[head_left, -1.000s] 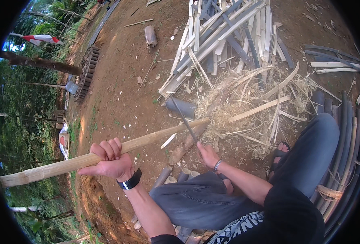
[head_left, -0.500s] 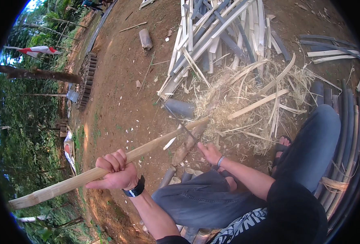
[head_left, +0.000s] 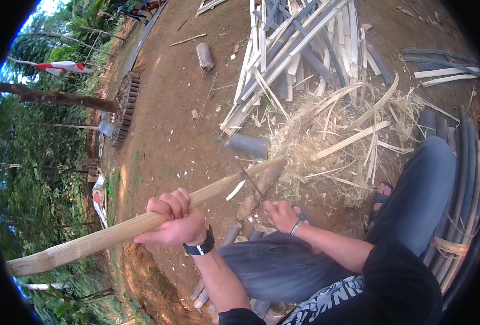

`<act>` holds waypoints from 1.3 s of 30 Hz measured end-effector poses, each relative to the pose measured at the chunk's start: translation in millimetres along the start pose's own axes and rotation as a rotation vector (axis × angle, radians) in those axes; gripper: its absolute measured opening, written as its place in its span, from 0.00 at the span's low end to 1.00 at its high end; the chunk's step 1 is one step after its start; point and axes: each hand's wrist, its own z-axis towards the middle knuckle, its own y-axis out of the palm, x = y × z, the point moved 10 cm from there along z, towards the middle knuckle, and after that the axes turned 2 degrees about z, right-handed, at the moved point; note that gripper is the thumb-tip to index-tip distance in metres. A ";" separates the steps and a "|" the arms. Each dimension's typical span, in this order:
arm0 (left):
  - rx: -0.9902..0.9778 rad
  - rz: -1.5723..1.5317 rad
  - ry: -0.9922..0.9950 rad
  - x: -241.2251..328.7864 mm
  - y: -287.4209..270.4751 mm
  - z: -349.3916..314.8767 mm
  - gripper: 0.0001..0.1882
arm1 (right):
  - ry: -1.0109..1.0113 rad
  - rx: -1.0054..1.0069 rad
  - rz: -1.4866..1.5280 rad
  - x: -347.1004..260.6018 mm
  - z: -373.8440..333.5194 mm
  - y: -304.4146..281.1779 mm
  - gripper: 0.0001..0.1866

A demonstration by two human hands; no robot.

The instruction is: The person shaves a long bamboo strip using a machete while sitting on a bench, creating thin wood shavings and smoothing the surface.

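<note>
Set against half a second ago, the left hand point(head_left: 179, 221) sits closer to the shavings heap point(head_left: 310, 157), while the right hand point(head_left: 281, 216) has drawn back a little from that heap, toward the person. The whole view has shifted slightly too, and a sandal point(head_left: 303, 213) now shows more plainly just beside the right hand, on the heap's near side. The pale bamboo strip point(head_left: 104, 238) still runs out to the left of the heap, its far end at the heap's left edge, over a log point(head_left: 250, 206); whether strip and log touch, I cannot tell. The left hand's fingers are clamped around the strip. The right hand is closed on a knife point(head_left: 255, 188), whose motion-blurred blade crosses the strip left of the heap; contact there is unclear.

Well to the left of the heap stands a translucent bluish container point(head_left: 106, 128), its contents too small to tell. On the heap's near side, short bamboo tubes point(head_left: 257, 232) show open ends, their insides unreadable. To the heap's right, a wrapped band point(head_left: 451, 248) gathers long bamboo poles point(head_left: 470, 173)
</note>
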 end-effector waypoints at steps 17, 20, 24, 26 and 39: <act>0.229 0.066 0.053 -4.3 -0.1 15.2 0.34 | 0.209 -0.061 0.383 -21.2 -25.8 23.3 0.33; 0.187 0.075 0.048 -6.8 4.4 13.3 0.33 | -0.096 -0.128 0.255 -73.8 -35.0 34.6 0.38; 0.212 0.056 0.059 -5.3 2.2 12.4 0.32 | -0.143 0.065 0.027 -39.3 -17.8 8.2 0.39; 0.243 0.050 0.051 -4.6 4.1 10.3 0.32 | 0.124 0.023 0.135 21.4 1.2 -4.7 0.34; 0.310 0.097 0.072 -5.4 -1.9 15.4 0.32 | 0.342 0.002 0.403 38.9 4.9 8.1 0.35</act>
